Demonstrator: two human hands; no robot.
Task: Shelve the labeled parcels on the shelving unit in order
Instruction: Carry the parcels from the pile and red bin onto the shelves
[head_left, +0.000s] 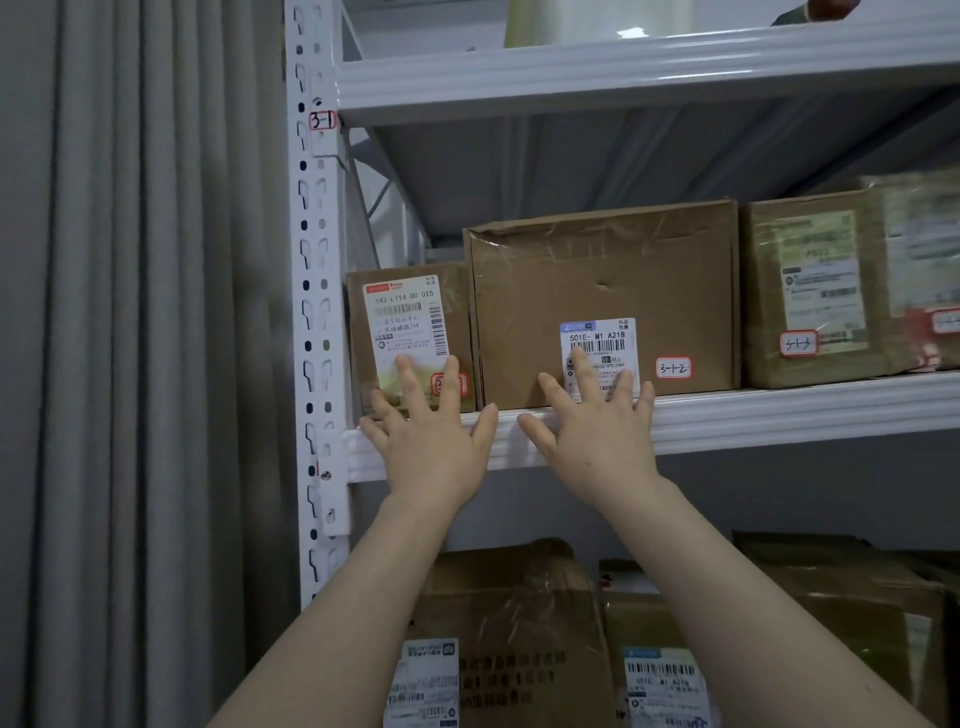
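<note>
centre of the frame: your left hand (431, 431) lies flat and open, fingers spread, against the front of the small parcel (410, 312) at the left end of the middle shelf (779, 410). your right hand (597, 431), equally open and gripping nothing, presses the face of the large parcel (602, 270) just beside it. the large parcel carries a red-bordered tag (673, 368) reading 3-1-2; the small parcel's own tag is half hidden under your left fingers and cannot be read. a third parcel (810, 286) stands to the right, its tag too blurred to be sure of. the upright (317, 312) bears a marker (323, 121) in the upper left reading 3-1. the step looks like squaring the row. push with flat palms, evenly and low on each face, so the boxes slide back without tipping. stop with both fronts level near the shelf lip and labels facing out. lift your left fingers to check the covered tag before you move on, since the order depends on it. more parcels (519, 623) sit on the shelf below, lower frame.
</note>
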